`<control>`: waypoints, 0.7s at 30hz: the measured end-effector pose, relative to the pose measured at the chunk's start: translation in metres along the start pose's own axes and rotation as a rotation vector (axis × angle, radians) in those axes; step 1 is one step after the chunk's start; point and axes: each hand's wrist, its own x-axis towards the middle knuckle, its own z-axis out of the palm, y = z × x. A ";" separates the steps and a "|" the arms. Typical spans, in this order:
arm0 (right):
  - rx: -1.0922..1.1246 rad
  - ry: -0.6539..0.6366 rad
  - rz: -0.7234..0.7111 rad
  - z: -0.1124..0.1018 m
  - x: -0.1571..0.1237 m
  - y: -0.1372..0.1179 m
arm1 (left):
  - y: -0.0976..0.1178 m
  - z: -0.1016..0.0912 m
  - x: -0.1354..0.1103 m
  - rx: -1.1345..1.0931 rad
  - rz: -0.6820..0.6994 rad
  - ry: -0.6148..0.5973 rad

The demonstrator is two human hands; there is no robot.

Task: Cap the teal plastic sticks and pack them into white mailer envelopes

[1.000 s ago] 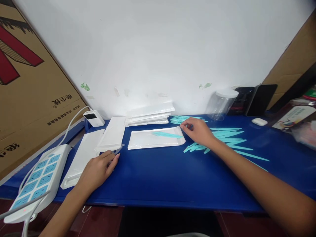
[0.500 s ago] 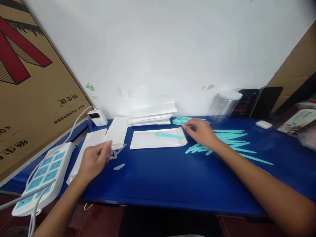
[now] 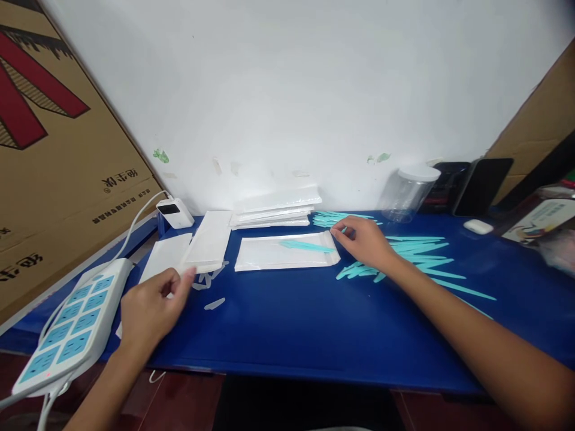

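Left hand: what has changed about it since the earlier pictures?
The left hand has moved leftward, off the translucent pieces, which now show more fully. The right hand stays at the far right corner of the white packet; the loose teal sticks stay put.

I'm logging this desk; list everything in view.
Envelopes: several, white, centre and left
Sticks: many, teal, right
Slips: several, translucent, left
Power strip: one, white, left
Display device: one, white, left
Cables: several, pale, left
Jar: one, clear, right
Phone-like slabs: two, black, right
Earbud case: one, white, right
Container: one, dark, right
Cardboard: two, brown, sides
Wall: one, white, back
Table: one, blue, centre
Floor: one, red, below
Left hand: one, bare, left
Right hand: one, bare, right
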 end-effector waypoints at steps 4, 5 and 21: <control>0.006 -0.010 0.005 0.000 0.000 -0.001 | 0.003 0.005 -0.006 0.372 0.021 -0.047; 0.007 -0.012 0.007 0.000 -0.001 -0.001 | 0.002 0.006 -0.005 0.396 0.027 -0.113; 0.010 -0.025 -0.006 0.000 -0.001 -0.002 | 0.000 0.019 0.006 0.244 0.262 -0.373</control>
